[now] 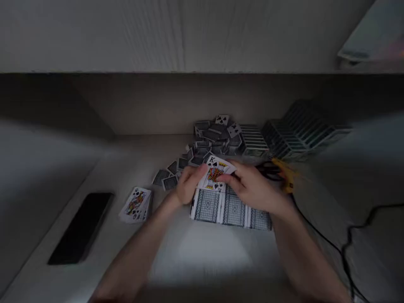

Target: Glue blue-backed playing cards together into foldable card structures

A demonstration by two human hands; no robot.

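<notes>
Between both hands is a small fan of playing cards (215, 170), with a king of spades face up in front. My left hand (188, 183) grips its left edge, thumb on the face. From the right, my right hand (248, 185) pinches the same cards, its thumb lying across the king. Just below them sit three blocks of face-down cards (206, 205) side by side, with grey patterned backs; my right hand partly covers the right ones. To the left lies a face-up pile of cards (136, 205) with a queen on top.
A black phone (81, 227) lies far left. Behind the hands is a loose heap of cards (214, 136), spreading left. Stepped stacks (254, 141) stand at the back right, near a yellow object (284, 173) and a black cable (344, 240). A shelf edge (202, 72) hangs above.
</notes>
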